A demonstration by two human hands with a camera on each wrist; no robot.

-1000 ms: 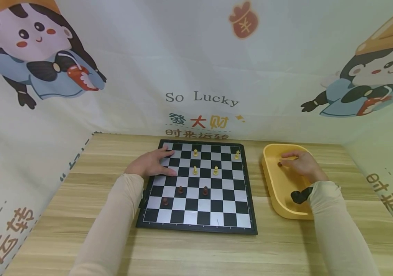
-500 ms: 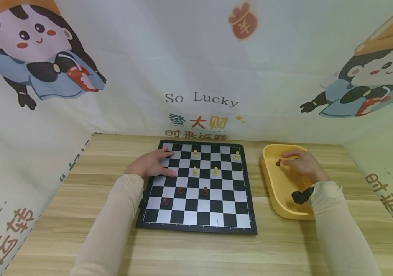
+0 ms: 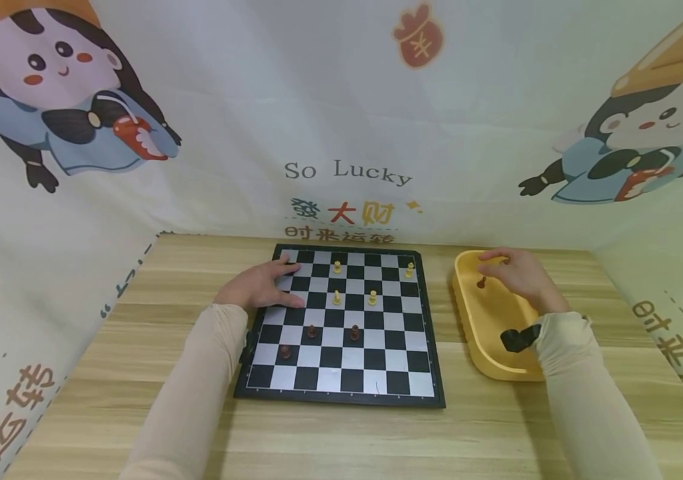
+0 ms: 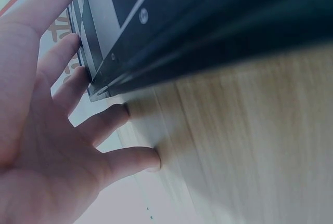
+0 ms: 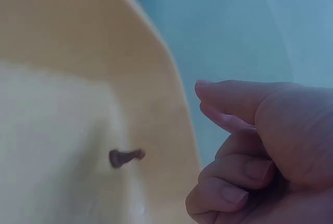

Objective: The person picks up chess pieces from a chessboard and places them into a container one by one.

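My left hand (image 3: 260, 285) lies with fingers spread across the left edge of a black-and-white chessboard (image 3: 344, 360); in the left wrist view its fingers reach along the board's dark rim (image 4: 208, 52). Over the far end of a yellow tray (image 3: 464, 313) is my right hand (image 3: 524, 277), thumb and index finger extended, the other fingers curled in the right wrist view. Nothing shows in its grasp. A small brown chess piece (image 3: 482, 283) lies tipped inside the tray, apart from the fingertips; the right wrist view shows the same chess piece (image 5: 126, 157) near the tray's wall.
Several yellow chess pieces, one at the far right corner (image 3: 410, 269), stand on the board's far half. Three dark red chess pieces, one near the middle (image 3: 355, 333), stand closer to me. A printed cloth (image 3: 245, 133) hangs behind the wooden table (image 3: 329, 440).
My right hand has risen away from the brown chess piece, which was at its fingertips and now lies apart in the tray. The left hand stays on the board's edge.
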